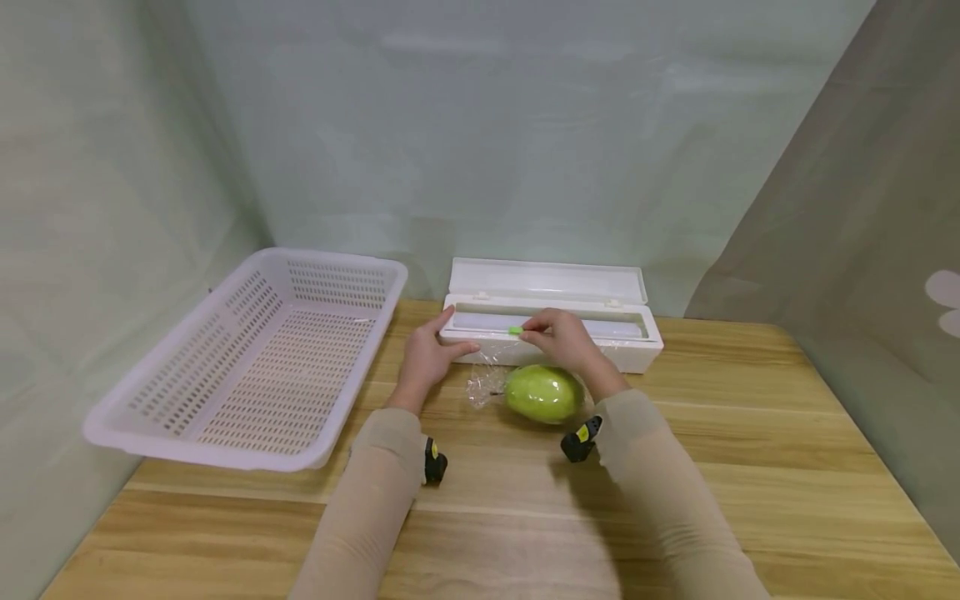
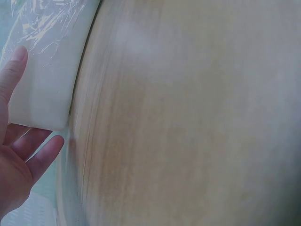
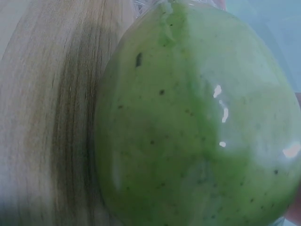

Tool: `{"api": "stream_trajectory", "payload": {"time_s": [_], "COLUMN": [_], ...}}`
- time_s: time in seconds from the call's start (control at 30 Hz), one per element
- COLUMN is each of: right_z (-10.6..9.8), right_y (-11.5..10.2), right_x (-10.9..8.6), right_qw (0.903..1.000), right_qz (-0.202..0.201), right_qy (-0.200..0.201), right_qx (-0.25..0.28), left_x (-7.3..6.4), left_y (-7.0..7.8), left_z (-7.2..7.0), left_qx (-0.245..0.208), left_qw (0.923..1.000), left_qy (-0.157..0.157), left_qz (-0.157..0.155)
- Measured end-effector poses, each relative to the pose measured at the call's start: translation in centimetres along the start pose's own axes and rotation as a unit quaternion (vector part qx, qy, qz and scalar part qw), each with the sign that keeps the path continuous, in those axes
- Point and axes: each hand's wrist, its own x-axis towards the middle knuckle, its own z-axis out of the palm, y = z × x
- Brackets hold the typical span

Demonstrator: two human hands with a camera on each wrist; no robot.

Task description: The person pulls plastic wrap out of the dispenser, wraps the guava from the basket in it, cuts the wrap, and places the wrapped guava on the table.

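A white cling film box (image 1: 630, 358) stands at the back of the table, its lid (image 1: 547, 279) raised and the roll (image 1: 600, 327) showing inside. My left hand (image 1: 427, 358) holds the box's left end, thumb on the front face and other fingers around the end. With thumb and fingertips, my right hand (image 1: 562, 337) pinches a small green slider (image 1: 515, 330) on the box's front edge. Just in front of the box lies a green pear (image 1: 543, 396), wrapped in clear film (image 1: 483, 385) bunched around its stem. The pear fills most of the right wrist view.
A white perforated plastic basket (image 1: 360, 400) stands on the left of the wooden table (image 1: 750, 467). Grey-green sheeting (image 1: 525, 150) hangs right behind the box and along the sides. A black wrist camera (image 1: 581, 439) sits close beside the pear.
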Motion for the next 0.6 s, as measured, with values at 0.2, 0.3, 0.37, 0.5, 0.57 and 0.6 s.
{"api": "stream_trajectory", "payload": {"time_s": [0.2,0.3,0.37,0.5,0.57,0.6], "right_z": [0.08,0.10,0.07,-0.02,-0.06,-0.08], "right_y": [0.29,0.37,0.38,0.43,0.42,0.41], "right_x": [0.02,0.05,0.05,-0.10,-0.23,-0.28], "right_qw": [1.0000,1.0000,1.0000,0.9998,0.9996,0.9996], "right_qz": [0.002,-0.001,-0.005,-0.016,-0.023,-0.024], "right_qy": [0.002,0.004,0.005,0.008,0.012,0.012], "right_qx": [0.003,0.003,0.003,0.008,0.006,0.008], "left_x": [-0.11,-0.11,-0.10,-0.14,-0.18,-0.20], "left_y": [0.11,0.14,0.17,0.24,0.31,0.33], "left_z": [-0.02,-0.02,-0.04,-0.05,-0.06,-0.05], "left_qx": [-0.001,0.005,0.007,0.009,0.008,0.007], "left_qw": [1.0000,1.0000,1.0000,1.0000,1.0000,1.0000], "left_qy": [-0.001,0.002,0.004,0.004,0.001,-0.001], "left_qz": [-0.002,-0.002,0.000,0.001,0.000,-0.001]}}
